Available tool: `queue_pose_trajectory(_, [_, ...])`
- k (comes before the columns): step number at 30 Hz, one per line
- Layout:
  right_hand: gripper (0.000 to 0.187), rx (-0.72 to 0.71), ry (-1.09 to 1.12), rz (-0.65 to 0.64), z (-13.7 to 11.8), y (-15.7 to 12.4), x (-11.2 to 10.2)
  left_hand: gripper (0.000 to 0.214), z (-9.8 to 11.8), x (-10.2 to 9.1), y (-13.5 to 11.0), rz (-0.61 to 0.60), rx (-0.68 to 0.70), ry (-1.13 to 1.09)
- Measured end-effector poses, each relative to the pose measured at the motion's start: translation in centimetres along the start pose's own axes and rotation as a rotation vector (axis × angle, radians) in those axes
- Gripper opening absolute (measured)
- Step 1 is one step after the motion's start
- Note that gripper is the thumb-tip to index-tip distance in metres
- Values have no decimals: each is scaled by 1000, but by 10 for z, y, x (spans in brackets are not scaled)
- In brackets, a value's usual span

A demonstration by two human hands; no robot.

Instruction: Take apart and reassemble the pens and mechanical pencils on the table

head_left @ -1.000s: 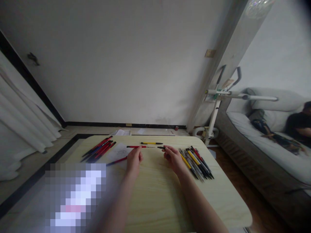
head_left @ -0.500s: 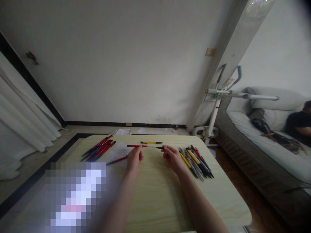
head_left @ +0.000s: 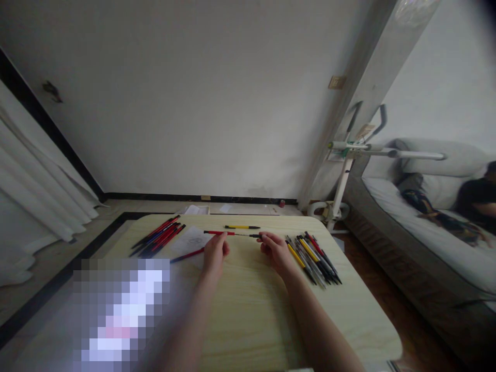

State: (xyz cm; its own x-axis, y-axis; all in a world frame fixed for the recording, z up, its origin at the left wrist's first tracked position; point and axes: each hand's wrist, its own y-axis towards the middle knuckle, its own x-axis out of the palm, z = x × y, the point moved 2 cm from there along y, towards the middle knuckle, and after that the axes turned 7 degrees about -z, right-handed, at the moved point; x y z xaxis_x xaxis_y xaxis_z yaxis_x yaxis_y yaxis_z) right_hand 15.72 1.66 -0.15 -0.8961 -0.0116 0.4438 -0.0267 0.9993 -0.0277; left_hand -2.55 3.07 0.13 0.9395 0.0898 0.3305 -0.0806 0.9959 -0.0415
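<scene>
My left hand (head_left: pixel 216 251) is closed around a red pen barrel (head_left: pixel 218 233) with a black end. A thin refill (head_left: pixel 241 235) sticks out of the barrel's right end. My right hand (head_left: pixel 273 247) pinches a black pen tip section (head_left: pixel 255 236) at the far end of that refill. Beyond both hands lies a yellow and black pen (head_left: pixel 242 227). Beside my left wrist rests a red and blue pen (head_left: pixel 188 254), partly over a sheet of paper with a drawing (head_left: pixel 189 239).
Several red and blue pens (head_left: pixel 160 236) lie at the table's left. A pile of yellow, black, grey and red pens (head_left: pixel 313 258) is to the right on the wooden table (head_left: pixel 248 320). A pixelated patch covers the lower left. Another person (head_left: pixel 478 199) is on the sofa (head_left: pixel 430 191).
The hands, the red barrel and the black tip section hold nearly the same places. The whole view has shifted very slightly.
</scene>
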Motion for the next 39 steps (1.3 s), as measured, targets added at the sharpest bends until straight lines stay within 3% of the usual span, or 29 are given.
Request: queue_pose_trajectory(39, [24,8,-29,-29,3,1,-2,30,-5,-2,2,-44,-8,26])
